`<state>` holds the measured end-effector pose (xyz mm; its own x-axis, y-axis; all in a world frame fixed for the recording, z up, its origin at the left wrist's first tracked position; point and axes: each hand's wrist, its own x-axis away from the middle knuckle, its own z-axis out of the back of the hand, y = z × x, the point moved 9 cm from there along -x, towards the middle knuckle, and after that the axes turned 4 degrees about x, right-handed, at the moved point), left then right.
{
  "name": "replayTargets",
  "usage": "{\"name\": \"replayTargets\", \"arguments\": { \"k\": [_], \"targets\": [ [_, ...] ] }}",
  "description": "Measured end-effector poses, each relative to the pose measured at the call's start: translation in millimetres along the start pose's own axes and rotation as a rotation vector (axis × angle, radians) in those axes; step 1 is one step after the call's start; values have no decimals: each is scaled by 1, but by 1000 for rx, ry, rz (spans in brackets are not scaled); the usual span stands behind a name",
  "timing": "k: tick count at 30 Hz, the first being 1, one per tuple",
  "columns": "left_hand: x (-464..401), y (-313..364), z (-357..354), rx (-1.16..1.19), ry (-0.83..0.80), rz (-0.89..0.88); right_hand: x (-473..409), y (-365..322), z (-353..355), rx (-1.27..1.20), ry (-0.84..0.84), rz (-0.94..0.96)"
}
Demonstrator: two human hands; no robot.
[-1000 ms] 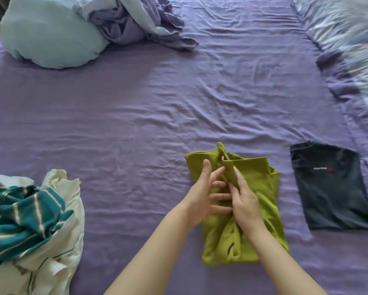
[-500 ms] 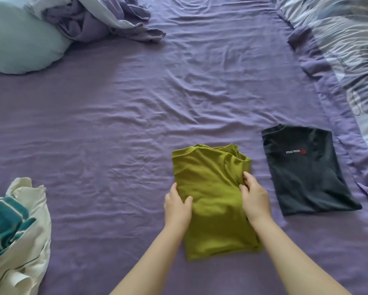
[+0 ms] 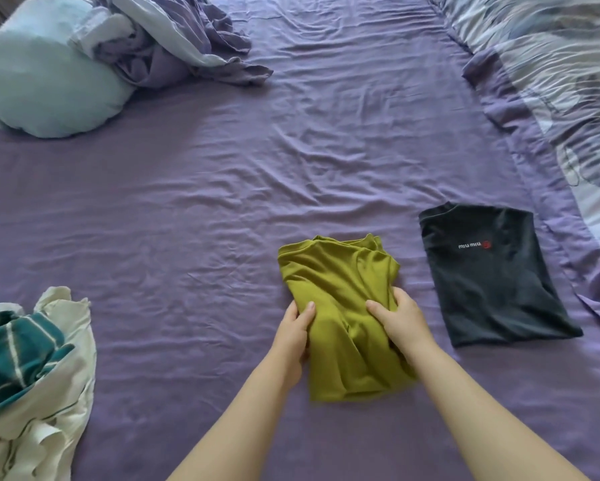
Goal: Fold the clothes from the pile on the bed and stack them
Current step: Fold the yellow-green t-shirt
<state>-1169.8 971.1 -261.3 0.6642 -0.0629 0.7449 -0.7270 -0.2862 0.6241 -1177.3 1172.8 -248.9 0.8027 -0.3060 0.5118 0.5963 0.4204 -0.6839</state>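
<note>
A folded olive-green garment (image 3: 340, 293) lies on the purple bed sheet (image 3: 222, 210) in front of me. My left hand (image 3: 293, 333) grips its left edge, thumb on top. My right hand (image 3: 401, 315) grips its right side, bunching the cloth. To the right a folded dark shirt (image 3: 493, 286) with small white lettering lies flat on the sheet. At the lower left sits the unfolded pile: a teal striped piece (image 3: 13, 352) on top of cream cloth (image 3: 58, 404).
A pale blue pillow (image 3: 45, 81) and a crumpled lilac sheet (image 3: 173, 43) lie at the far left. A patterned white and purple duvet (image 3: 552, 64) runs along the right edge.
The green garment went from a half-rolled bundle to a flat fold. Both hands moved from its middle to its sides, and now they pinch it so the cloth wrinkles.
</note>
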Motion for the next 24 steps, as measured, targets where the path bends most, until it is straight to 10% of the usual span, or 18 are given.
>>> {"name": "replayTargets", "arguments": {
  "k": [16,24],
  "targets": [
    [25,28,-196,-2,-268,-176,-9,-15,206,-98,183,255],
    [-9,-25,-253,-218,-272,-12,-53,62,241,-28,192,33]
  ]
}}
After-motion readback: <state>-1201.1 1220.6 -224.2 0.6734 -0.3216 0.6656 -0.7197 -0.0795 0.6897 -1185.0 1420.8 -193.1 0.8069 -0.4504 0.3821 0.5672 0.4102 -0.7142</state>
